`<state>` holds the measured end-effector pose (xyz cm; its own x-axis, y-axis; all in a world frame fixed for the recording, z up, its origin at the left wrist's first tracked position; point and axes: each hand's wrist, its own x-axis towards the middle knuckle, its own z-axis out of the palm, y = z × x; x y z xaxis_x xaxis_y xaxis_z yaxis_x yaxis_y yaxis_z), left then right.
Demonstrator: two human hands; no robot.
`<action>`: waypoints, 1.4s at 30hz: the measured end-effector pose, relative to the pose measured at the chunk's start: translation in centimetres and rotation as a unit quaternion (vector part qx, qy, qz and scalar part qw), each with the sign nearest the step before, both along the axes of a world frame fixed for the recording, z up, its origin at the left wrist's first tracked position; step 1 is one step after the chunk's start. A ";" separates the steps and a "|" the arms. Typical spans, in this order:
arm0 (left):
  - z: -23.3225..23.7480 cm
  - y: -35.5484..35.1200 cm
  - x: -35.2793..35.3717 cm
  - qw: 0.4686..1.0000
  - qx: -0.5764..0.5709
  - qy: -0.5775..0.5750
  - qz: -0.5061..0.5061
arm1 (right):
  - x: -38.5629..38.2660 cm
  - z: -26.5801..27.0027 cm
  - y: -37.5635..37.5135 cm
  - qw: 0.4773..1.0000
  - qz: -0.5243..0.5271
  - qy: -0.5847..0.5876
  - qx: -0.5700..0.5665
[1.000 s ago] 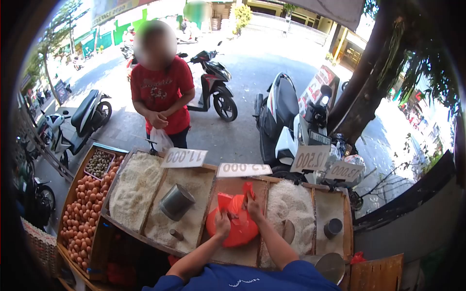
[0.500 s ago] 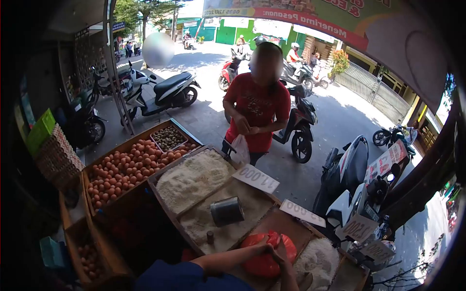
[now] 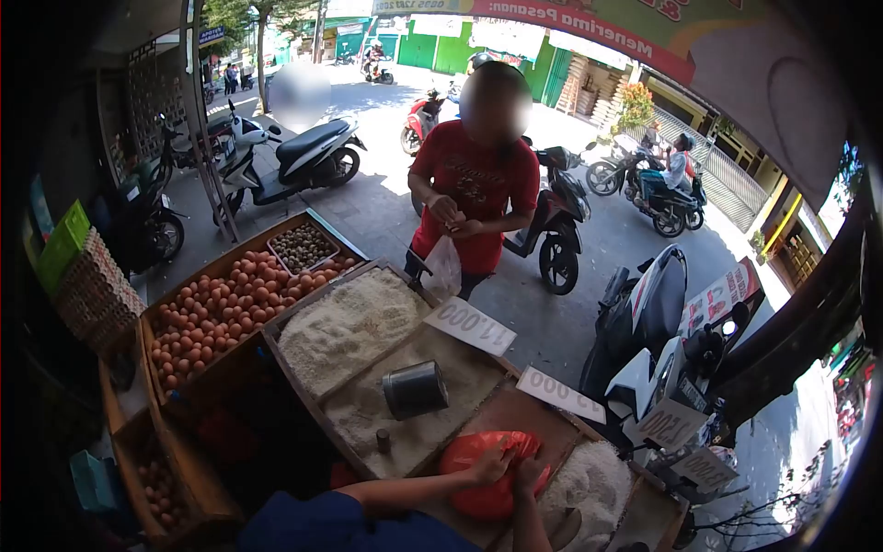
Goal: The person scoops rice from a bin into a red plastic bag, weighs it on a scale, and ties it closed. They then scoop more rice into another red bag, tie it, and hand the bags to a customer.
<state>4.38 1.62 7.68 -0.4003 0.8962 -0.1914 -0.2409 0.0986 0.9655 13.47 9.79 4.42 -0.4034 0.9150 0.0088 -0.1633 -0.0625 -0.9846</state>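
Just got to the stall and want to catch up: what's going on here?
The person wearing the camera has the left hand and right hand gripping the top of a bulging orange bag, which sits in a bare wooden compartment among the rice bins. Across the stall, a customer in a red shirt stands holding a pale plastic bag. A metal can lies on its side on the rice.

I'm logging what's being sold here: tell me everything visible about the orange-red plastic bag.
The orange-red plastic bag looks thin, glossy and crinkled. It bulges full and its contents are hidden. It sits in a bare wooden bin compartment. The left hand and right hand grip its top with closed fingers.
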 end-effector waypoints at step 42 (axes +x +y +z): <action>1.1 -3.7 -1.6 0.908 0.182 0.378 -0.014 | 2.0 8.0 0.9 0.942 -0.038 -0.252 0.219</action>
<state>2.82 -2.11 8.77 -0.2703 0.8566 0.4396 0.5018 -0.2643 0.8236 15.47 10.68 12.39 -0.3915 0.8942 0.2170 0.3436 0.3608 -0.8670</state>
